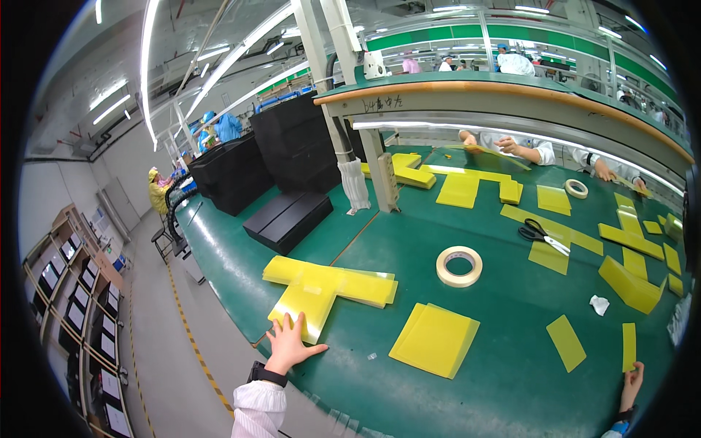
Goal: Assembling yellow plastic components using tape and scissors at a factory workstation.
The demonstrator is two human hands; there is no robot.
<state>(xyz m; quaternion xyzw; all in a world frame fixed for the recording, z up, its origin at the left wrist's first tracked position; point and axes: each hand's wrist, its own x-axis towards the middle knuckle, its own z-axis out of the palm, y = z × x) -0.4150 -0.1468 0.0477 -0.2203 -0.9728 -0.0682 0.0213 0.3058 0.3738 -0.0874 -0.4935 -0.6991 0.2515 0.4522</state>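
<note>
My left hand (288, 348) rests with fingers spread on the lower end of a T-shaped yellow sheet piece (310, 296), at the table's near left. A small piece of clear tape shows where its stem meets the stacked crossbar (365, 285). Far to the right, my right hand (632, 383) pinches the near end of a narrow yellow strip (629, 347). Left of that strip lies a loose yellow rectangle (566, 343). Between my hands sits a fanned stack of yellow sheets (436, 341).
A tape roll (459, 267), black-handled scissors (542, 235) and crumpled white paper (599, 305) lie on the green table (350, 339). Black boxes (288, 221) stand back left. A shelf on a post (380, 171) spans the middle. Across the table, co-workers' hands (507, 146) handle yellow sheets.
</note>
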